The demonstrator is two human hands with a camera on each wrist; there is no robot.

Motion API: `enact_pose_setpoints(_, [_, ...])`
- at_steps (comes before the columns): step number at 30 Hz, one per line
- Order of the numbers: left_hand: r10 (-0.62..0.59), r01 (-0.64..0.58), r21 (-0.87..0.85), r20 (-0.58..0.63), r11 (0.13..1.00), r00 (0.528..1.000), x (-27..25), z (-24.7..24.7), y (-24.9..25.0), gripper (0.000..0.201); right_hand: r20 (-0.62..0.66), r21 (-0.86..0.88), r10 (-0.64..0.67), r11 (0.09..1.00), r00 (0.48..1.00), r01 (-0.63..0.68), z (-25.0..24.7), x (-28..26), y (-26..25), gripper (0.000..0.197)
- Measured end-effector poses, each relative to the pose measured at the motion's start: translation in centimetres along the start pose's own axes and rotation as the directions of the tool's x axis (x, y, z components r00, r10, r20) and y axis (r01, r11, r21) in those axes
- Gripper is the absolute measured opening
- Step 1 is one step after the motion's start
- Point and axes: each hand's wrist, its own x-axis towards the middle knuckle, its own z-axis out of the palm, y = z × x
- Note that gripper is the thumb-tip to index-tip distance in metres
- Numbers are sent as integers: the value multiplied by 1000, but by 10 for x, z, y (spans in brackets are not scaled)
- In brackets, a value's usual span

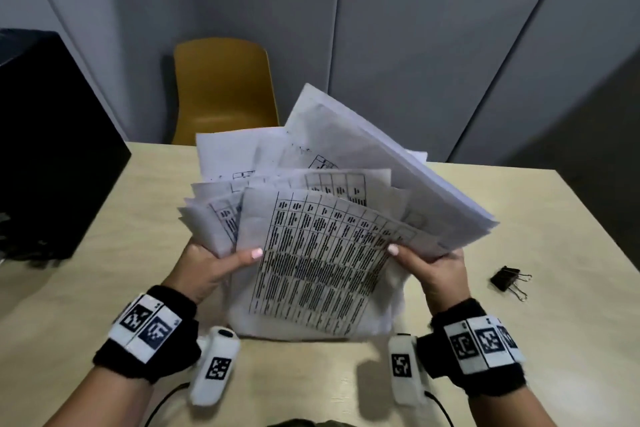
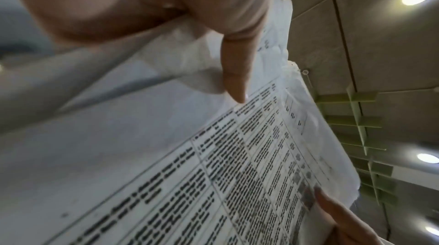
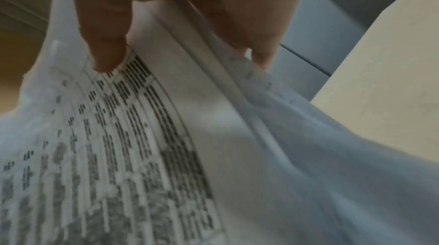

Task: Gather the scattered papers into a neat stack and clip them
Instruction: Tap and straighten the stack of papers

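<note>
While your left hand (image 1: 207, 265) and right hand (image 1: 431, 265) clamp fingers on the fanned papers (image 1: 311, 253), apparently above the counter (image 1: 104, 236), the binder clip (image 1: 509, 279) lies near its right edge.

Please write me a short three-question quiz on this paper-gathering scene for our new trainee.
1. True or false: the binder clip is already clamped on the papers.
2. Which hands hold the papers? A) only the left hand B) only the right hand C) both
3. Fill in: the sheets' top edges are ____, not squared into a neat stack.

Key
1. False: the clip lies on the table, to the right of the right hand, apart from the papers.
2. C: each hand grips one side, with its thumb on the front sheet.
3. Fanned out: the sheets stick up at different angles.
</note>
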Motion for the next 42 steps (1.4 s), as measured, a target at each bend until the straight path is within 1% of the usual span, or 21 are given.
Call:
enact_pose_setpoints(1, [-8, 8, -5, 12, 1000, 1000, -2, 4, 1, 31, 27, -26, 31, 999, 999, -30, 2, -1, 1, 30])
enact_pose_setpoints(4, [40, -35, 55, -81, 998, 996, -3, 16, -1, 19, 45, -37, 34, 999, 998, -33, 12, 1, -2, 37])
enact_pose_setpoints(6, [95, -92, 24, -124, 995, 988, 0, 20, 8, 25, -7, -25, -24, 999, 1000, 24, 13, 6, -7, 39])
enact_pose_setpoints(9, [181, -188, -45, -119, 981, 976, 4, 12, 19, 32, -30, 50, -83, 995, 996, 84, 9, 10, -14, 35])
enact_pose_setpoints(10, [188, -195, -60, -107, 979, 976, 5, 7, 18, 34, -12, 74, -86, 993, 996, 87, 5, 10, -11, 46])
enact_pose_setpoints(12, [157, -160, -37, -81, 986, 984, 4, 1, 13, 60, 27, 53, -61, 997, 998, 59, 3, 9, -10, 87])
enact_pose_setpoints(13, [135, -137, -28, -73, 990, 988, 2, 2, 11, 61, 29, 40, -35, 999, 999, 34, 5, 7, -10, 92])
enact_pose_setpoints(14, [114, -117, -42, -62, 992, 992, 1, 6, 7, 52, 48, 19, -25, 1000, 999, 24, 6, 5, -8, 86])
enact_pose_setpoints(16, [92, -95, -53, -63, 994, 994, -1, 15, 8, 35, 69, -16, -9, 1000, 998, 10, 7, 3, -8, 51])
enact_pose_setpoints(17, [91, -94, -30, -78, 995, 993, -2, 18, 8, 34, 83, -43, -17, 999, 996, 20, 10, 2, -10, 41])
enact_pose_setpoints(21, [91, -97, -44, -123, 994, 988, 3, 11, 5, 27, 60, -45, -84, 995, 995, 87, 6, 5, -13, 33])
enact_pose_setpoints(23, [103, -109, -94, -65, 990, 993, 1, 7, 4, 36, 37, 32, -103, 994, 994, 102, -1, 7, -12, 34])
enact_pose_setpoints(25, [114, -109, -115, 32, 987, 993, -3, 8, 8, 62, 30, 57, -102, 993, 994, 100, -1, 8, -12, 34])
enact_pose_setpoints(27, [109, -102, -80, 88, 992, 990, -5, 13, 10, 76, 89, 49, -92, 995, 992, 88, 4, 8, -12, 39])
enact_pose_setpoints(29, [122, -117, -65, 94, 991, 988, -2, 14, 10, 79, 132, 19, -91, 996, 987, 89, 10, 8, -13, 53])
enact_pose_setpoints(31, [109, -105, -83, 57, 991, 992, 2, 7, 7, 82, 81, 30, -89, 996, 993, 86, 5, 10, -12, 69])
enact_pose_setpoints(33, [81, -77, -54, 59, 996, 995, 3, 1, 4, 81, 32, 35, -44, 998, 999, 43, -6, 11, -10, 69])
enact_pose_setpoints(35, [41, -40, -18, 77, 999, 996, 0, 5, 0, 71, 85, -45, -7, 999, 996, 11, -9, 10, -9, 57])
enact_pose_setpoints(38, [71, -72, -20, -42, 997, 997, 1, 19, -3, 31, 126, -130, -44, 990, 991, 60, 4, 8, -11, 34])
enact_pose_setpoints(40, [132, -131, 16, -113, 991, 985, 3, 23, 3, 29, 85, -74, -98, 992, 992, 104, 11, 9, -17, 27])
enact_pose_setpoints(42, [165, -167, 3, -189, 986, 968, 4, 23, 11, 30, 50, -27, -132, 991, 990, 133, 10, 10, -25, 33])
